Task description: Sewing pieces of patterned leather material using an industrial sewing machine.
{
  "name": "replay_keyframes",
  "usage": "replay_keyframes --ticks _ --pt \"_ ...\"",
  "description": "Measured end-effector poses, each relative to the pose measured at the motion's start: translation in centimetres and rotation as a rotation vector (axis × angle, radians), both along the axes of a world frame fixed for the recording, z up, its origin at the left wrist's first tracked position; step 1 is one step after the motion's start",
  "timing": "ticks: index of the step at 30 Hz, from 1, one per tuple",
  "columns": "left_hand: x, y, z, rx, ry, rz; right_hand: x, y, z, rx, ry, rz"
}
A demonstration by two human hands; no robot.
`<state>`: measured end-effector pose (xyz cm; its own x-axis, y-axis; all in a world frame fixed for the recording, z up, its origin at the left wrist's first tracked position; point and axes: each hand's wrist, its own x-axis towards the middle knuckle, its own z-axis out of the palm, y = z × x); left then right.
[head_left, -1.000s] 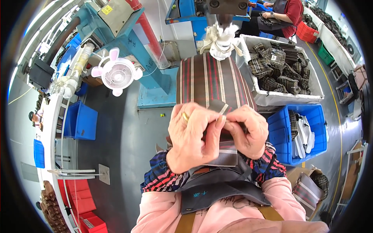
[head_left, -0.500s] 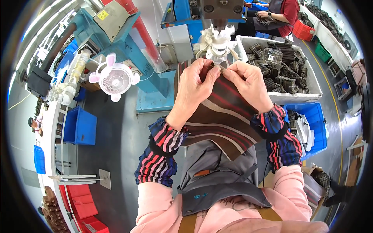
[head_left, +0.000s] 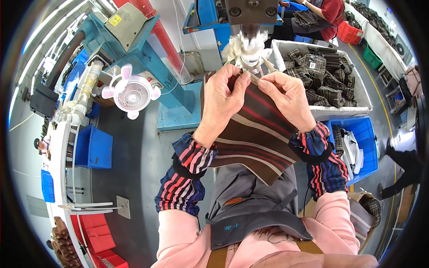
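Across the upper left of the frame stands a teal machine frame (head_left: 163, 76). At upper right sits a white-lined bin (head_left: 342, 111) heaped with dark plaid pieces (head_left: 333, 85). Mid-frame, a brown striped cloth (head_left: 254, 129) spreads below the fingers, its lower corner over the person's grey apron. Right of it, a blue tub (head_left: 370, 156) holds white and plaid pieces. A pink-and-white fan (head_left: 133, 96) is at upper left. Close together, the left hand (head_left: 225, 98) and right hand (head_left: 286, 91) pinch a narrow strip at the cloth's upper end, just below bunched white wrapping (head_left: 250, 51).
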<state>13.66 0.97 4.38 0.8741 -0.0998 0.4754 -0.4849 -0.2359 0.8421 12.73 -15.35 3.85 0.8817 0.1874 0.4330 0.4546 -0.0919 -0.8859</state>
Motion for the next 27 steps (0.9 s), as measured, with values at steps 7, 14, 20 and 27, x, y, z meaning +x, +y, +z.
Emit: replay_keyframes --ticks 7,14,20,27 --pt "1.2 0.1 -0.2 -0.036 0.063 -0.021 0.0 -0.4 -0.4 -0.102 -0.088 -0.104" --pt "1.8 0.4 1.0 -0.133 0.227 -0.109 2.0 -0.4 0.1 -0.012 -0.004 -0.034" --pt "1.4 0.6 1.8 -0.036 0.250 -0.084 1.9 -0.6 0.6 -0.009 -0.001 -0.036" --pt "2.1 0.6 1.6 -0.112 0.298 -0.139 1.9 -0.9 1.0 -0.036 -0.045 -0.077"
